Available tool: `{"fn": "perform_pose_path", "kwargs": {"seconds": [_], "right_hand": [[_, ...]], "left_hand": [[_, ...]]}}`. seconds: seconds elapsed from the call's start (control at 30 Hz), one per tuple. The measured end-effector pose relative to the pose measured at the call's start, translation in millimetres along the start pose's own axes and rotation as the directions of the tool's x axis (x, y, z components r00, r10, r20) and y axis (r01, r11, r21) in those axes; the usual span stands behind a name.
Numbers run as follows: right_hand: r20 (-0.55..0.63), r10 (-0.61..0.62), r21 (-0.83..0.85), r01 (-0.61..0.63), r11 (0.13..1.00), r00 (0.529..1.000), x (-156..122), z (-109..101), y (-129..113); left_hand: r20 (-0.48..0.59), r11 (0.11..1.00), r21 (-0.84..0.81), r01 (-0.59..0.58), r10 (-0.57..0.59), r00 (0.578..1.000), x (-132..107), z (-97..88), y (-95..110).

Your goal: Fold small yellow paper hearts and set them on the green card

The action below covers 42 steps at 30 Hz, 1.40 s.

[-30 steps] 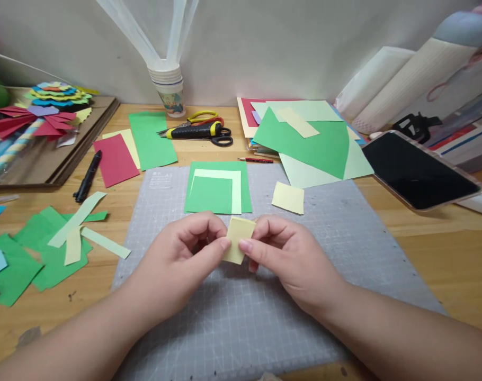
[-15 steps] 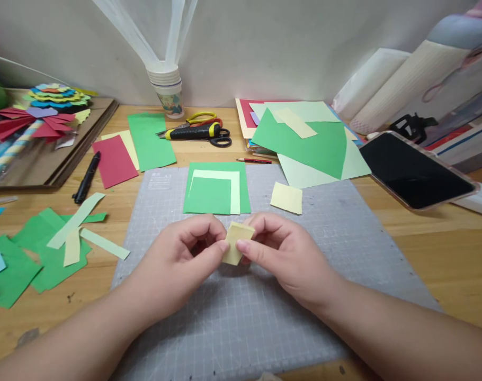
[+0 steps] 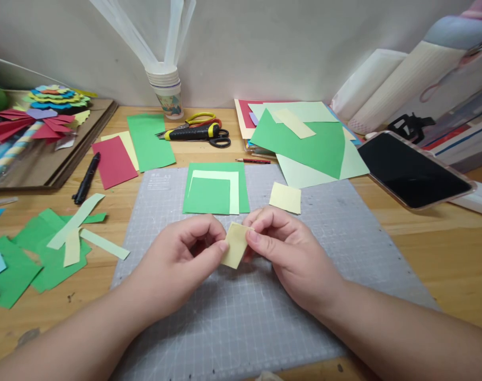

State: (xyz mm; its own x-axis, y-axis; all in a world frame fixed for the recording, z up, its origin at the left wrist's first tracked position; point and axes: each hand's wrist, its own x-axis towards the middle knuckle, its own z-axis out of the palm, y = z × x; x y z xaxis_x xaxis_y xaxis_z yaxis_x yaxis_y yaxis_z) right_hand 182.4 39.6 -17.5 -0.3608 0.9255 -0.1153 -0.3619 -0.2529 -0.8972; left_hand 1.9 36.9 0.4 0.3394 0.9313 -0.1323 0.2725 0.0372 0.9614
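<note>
Wooden tabletop (image 3: 455, 264) meets a pale wall (image 3: 257, 47) at the back. Far left, we see red paper petals (image 3: 14, 126) over brown cardboard (image 3: 89, 135), with green scraps (image 3: 14, 270) nearer us. Next, a black pen (image 3: 87, 179) lies beside a red rectangle (image 3: 116, 163). Of our two hands, the left hand (image 3: 189, 254) pinches the left edge of a small yellow paper (image 3: 236, 247), raised over the gray cutting mat (image 3: 265, 328). Behind it, we note layered green squares (image 3: 211, 197) on the mat. Our right hand (image 3: 294, 254) pinches the yellow paper's upper right edge, thumb on its face. Just beyond that hand lies a pale yellow square (image 3: 285, 198); farther right, a dark-screened phone (image 3: 416, 169).
</note>
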Motion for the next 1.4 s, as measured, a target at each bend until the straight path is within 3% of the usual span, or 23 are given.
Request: {"fn": "perform_pose_path", "kwargs": {"seconds": [0.2,0.33,0.5,0.63,0.83,1.03,1.23,1.4], "right_hand": [[0.003,0.033,0.023,-0.033,0.999,0.999,-0.2,-0.6,-0.9],[0.022,0.071,-0.104,-0.069,0.992,0.997,-0.5,4.3,-0.1],[-0.039,0.086,-0.098,-0.089,0.991,0.996,0.0,8.6,-2.3],[-0.022,0.105,-0.188,-0.107,0.976,0.994,0.8,8.2,-5.6],[-0.029,0.042,-0.273,-0.049,0.961,0.999,-0.8,6.5,-3.7],[0.025,0.061,-0.415,-0.045,0.909,0.998,-3.0,9.7,-2.4],[0.048,0.086,-0.394,-0.060,0.917,0.995,-4.8,10.7,-5.5],[-0.001,0.112,-0.342,-0.106,0.934,0.994,-2.5,9.0,-10.1]], "left_hand": [[-0.027,0.994,-0.107,0.015,-0.018,0.999,2.6,-0.1,-0.8],[-0.067,0.991,-0.133,0.017,-0.027,0.997,1.9,0.5,-1.0],[-0.019,0.990,-0.144,0.001,-0.004,1.000,0.0,1.1,-1.1],[-0.004,0.995,-0.101,0.013,-0.014,1.000,0.3,1.4,-0.9],[0.161,0.996,0.085,0.015,-0.029,0.987,-2.0,3.8,3.3],[0.060,0.996,0.088,-0.006,0.001,0.998,-1.2,-0.9,3.1],[0.035,0.996,0.075,-0.053,0.050,0.998,-2.7,0.8,3.9],[-0.089,0.993,-0.120,0.019,-0.030,0.996,-3.1,-2.3,0.8]]}}
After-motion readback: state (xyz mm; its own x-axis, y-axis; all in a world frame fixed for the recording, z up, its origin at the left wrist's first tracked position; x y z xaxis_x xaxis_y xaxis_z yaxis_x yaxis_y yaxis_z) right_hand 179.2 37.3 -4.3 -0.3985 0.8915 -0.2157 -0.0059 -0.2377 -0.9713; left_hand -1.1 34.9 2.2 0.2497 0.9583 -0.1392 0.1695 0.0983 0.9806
